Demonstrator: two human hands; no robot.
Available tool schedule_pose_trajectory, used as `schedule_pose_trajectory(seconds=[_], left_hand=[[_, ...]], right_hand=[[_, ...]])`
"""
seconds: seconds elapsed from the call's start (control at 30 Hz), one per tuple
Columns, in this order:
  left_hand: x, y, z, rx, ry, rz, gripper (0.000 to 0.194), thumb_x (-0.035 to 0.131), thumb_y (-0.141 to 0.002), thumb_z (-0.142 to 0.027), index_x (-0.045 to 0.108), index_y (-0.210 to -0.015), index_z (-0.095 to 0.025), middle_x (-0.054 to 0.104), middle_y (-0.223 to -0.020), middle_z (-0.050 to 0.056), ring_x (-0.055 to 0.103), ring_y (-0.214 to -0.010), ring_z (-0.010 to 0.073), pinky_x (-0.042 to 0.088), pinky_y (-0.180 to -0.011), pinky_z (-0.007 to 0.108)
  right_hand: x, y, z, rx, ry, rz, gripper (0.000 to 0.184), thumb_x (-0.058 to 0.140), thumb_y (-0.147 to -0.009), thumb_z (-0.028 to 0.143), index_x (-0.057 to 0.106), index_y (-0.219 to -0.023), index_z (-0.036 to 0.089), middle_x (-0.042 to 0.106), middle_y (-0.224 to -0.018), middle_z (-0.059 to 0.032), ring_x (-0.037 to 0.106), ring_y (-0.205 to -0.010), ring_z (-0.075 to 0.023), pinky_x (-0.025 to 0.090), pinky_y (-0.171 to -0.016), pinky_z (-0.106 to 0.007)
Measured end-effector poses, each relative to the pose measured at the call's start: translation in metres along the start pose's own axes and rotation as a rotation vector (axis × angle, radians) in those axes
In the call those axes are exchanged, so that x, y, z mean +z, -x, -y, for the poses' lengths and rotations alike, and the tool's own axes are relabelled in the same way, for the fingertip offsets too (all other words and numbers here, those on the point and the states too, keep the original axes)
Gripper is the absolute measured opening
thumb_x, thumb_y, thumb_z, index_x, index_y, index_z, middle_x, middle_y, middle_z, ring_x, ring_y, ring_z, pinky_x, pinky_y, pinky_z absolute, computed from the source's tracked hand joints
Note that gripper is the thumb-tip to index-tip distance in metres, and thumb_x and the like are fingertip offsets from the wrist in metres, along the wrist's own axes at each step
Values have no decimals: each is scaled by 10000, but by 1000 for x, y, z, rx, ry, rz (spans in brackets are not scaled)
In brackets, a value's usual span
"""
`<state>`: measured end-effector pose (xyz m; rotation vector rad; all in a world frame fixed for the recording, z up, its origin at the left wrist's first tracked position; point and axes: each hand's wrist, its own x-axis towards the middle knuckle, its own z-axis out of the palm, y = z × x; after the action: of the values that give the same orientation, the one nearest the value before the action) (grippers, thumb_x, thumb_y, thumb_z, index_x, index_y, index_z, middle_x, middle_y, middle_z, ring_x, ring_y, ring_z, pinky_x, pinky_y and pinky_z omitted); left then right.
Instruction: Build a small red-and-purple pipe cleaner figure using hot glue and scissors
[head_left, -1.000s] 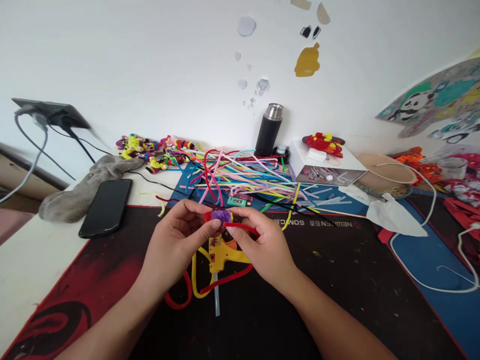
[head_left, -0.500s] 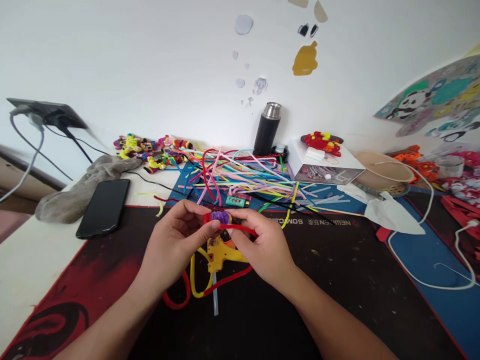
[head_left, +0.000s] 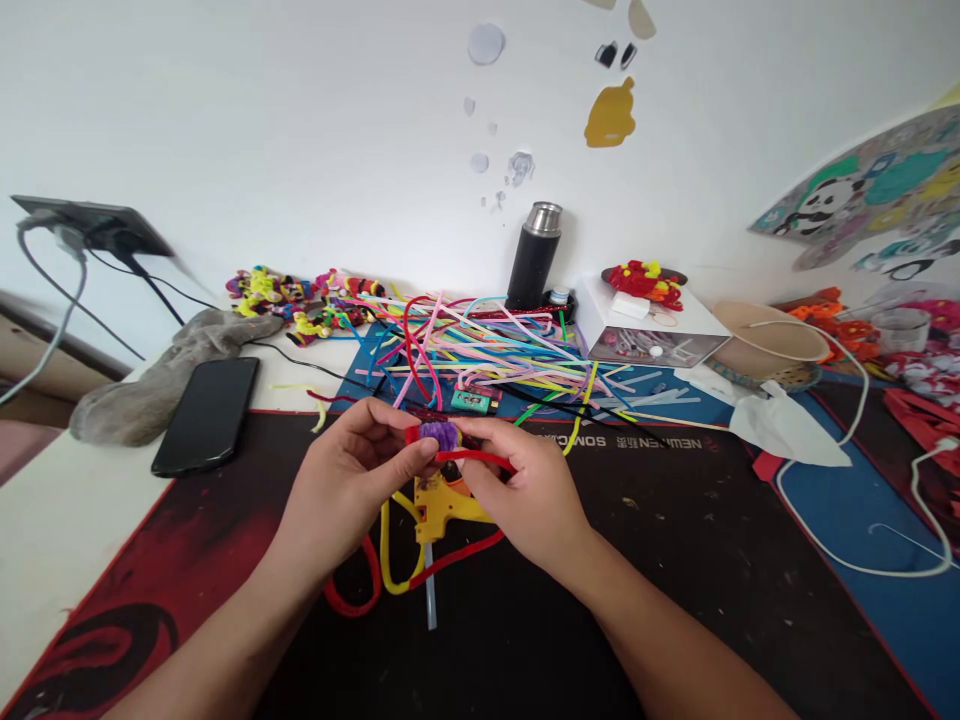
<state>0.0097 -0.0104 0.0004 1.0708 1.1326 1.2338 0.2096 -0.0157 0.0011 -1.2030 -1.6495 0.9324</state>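
My left hand (head_left: pixel 337 490) and right hand (head_left: pixel 536 490) pinch a small, fuzzy purple coil (head_left: pixel 441 436) — a fuzzy red strip (head_left: pixel 476 457) running just beside it — over a yellow plastic glue gun (head_left: pixel 446 511).

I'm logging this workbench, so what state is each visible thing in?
Left hand: pinching the purple piece
Right hand: closed on its other end
Purple piece: wound, held between both hands
Red strip: slightly bowed, running between the hands
Glue gun: lying down, glue stick inserted; heat unclear
Phone: flat, screen dark
Flask: upright, capped
Fuzzy sticks: loosely heaped
Power outlet: plugs inserted
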Motion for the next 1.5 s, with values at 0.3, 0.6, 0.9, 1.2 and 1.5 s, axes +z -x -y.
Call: schedule_pose_trajectory(seconds=[0.3, 0.6, 0.9, 1.2, 1.5], left_hand=[[3, 1, -5, 53, -74, -28, 428, 1039, -687, -331, 699, -913, -202, 793, -823, 11, 776, -705, 198, 633, -643, 264], [3, 0, -4, 34, -64, -17, 420, 1036, -689, -323, 696, -906, -206, 778, -796, 3, 752, -691, 185, 625, -627, 258], [1, -3, 0, 2, -39, -11, 425, 1049, -654, -277, 711, -903, -213, 763, -768, -9, 726, -664, 179, 625, -613, 254], [1, -5, 1, -51, 37, -13, 437, 1070, -611, -250, 726, -876, -200, 773, -780, -2, 724, -693, 172, 630, -642, 243], [0, -4, 3, -11, 53, 38, 381, 1044, -713, -297, 732, -914, -209, 780, -796, -6, 734, -675, 160, 628, -634, 239]], right_hand=[[-1, 1, -1, -27, 82, 7, 406, 650, -900, 204, 805, -1274, 230, 758, -737, 4, 674, -604, -176, 519, -602, -289], [0, 3, -4, -79, 153, -12, 415, 635, -922, 208, 801, -1301, 235, 765, -753, -4, 679, -611, -171, 524, -623, -286], [2, 5, -8, -112, 191, -21, 439, 656, -916, 184, 805, -1323, 252, 830, -833, -19, 735, -658, -178, 584, -682, -277], [0, 3, -7, -135, 187, -12, 436, 663, -914, 174, 824, -1316, 222, 862, -906, -54, 778, -712, -199, 621, -733, -298], [-1, 3, -8, -154, 238, -22, 453, 662, -919, 155, 809, -1342, 224, 836, -855, -32, 727, -659, -170, 583, -696, -271]])
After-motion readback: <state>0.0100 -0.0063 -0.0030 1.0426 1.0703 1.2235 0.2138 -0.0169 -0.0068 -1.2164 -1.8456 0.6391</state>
